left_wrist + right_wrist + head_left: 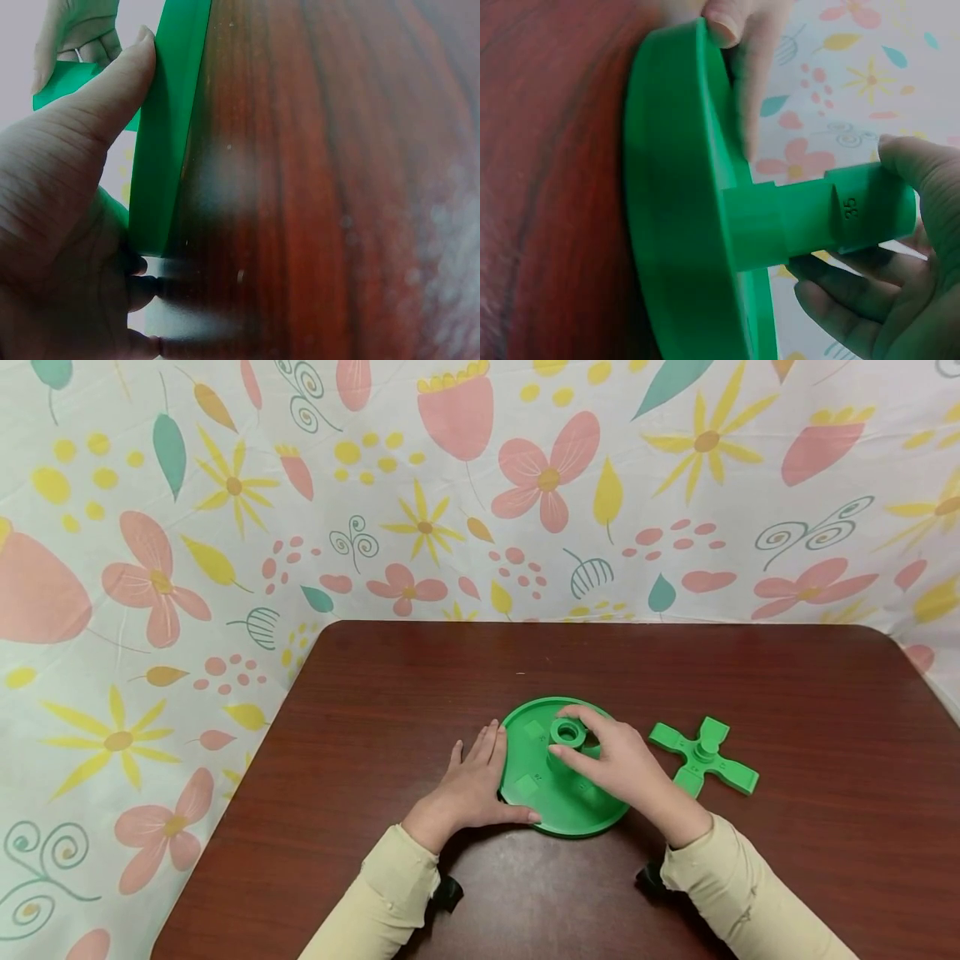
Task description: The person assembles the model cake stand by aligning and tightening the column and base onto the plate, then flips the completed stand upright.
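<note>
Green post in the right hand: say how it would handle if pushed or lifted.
The green post is likely stiff: its sides look straight where the right hand grips it. Its hollow top suggests modest weight. Narrow and upright over the round tray, it might tip if pushed; whether it's fixed, I can't tell.
</note>
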`<state>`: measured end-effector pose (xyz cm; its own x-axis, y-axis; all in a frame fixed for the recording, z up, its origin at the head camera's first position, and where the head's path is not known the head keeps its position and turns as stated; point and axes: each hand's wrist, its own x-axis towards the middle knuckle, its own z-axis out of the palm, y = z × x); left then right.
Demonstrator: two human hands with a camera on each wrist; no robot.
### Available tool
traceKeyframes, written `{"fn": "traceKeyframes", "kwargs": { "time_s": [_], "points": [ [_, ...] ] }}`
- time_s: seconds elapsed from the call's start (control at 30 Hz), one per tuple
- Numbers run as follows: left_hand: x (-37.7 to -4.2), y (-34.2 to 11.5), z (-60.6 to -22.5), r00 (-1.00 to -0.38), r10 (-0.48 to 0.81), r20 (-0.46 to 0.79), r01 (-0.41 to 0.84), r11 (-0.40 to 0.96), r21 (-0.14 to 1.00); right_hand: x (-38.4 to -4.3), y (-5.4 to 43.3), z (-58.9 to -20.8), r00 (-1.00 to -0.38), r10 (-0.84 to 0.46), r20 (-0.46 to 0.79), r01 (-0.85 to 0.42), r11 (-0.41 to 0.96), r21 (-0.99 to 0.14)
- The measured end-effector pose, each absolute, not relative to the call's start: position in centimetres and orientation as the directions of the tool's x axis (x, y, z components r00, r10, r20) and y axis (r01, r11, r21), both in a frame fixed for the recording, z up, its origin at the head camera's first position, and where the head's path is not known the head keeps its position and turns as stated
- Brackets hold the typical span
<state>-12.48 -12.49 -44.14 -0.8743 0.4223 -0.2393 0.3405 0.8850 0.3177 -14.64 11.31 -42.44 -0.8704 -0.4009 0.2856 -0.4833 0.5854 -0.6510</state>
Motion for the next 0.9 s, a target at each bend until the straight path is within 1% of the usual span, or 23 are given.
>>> {"fn": "traceKeyframes", "kwargs": {
  "time_s": [0.27, 0.37, 0.5, 0.63, 0.8, 0.9],
  "points": [
    [-12.5, -12.5, -44.2, -0.875, 0.424, -0.234, 0.341, 0.882, 0.324, -14.3, 10.6, -42.9, -0.887, -0.323, 0.33, -0.461, 0.654, -0.599],
    [-12.5, -12.5, -44.2, -0.875, 0.424, -0.234, 0.34, 0.882, 0.326, -14.2, 10.6, -42.9, -0.888, -0.319, 0.331, -0.458, 0.666, -0.588],
    [-12.5, -12.5, -44.2, -0.875, 0.424, -0.233, 0.341, 0.883, 0.323, -14.1, 10.9, -42.5, -0.891, -0.331, 0.309, -0.453, 0.658, -0.601],
    [-12.6, -12.5, -44.2, -0.874, 0.426, -0.235, 0.343, 0.882, 0.322, -14.4, 11.3, -42.2, -0.881, -0.38, 0.283, -0.467, 0.596, -0.653],
    [-12.7, -12.5, -44.2, -0.874, 0.426, -0.232, 0.348, 0.884, 0.313, -15.1, 11.7, -42.0, -0.814, -0.51, 0.278, -0.525, 0.441, -0.728],
    [-12.7, -12.6, -44.3, -0.874, 0.427, -0.233, 0.35, 0.885, 0.307, -15.4, 11.9, -42.0, -0.787, -0.553, 0.273, -0.543, 0.412, -0.731]
  ]
}}
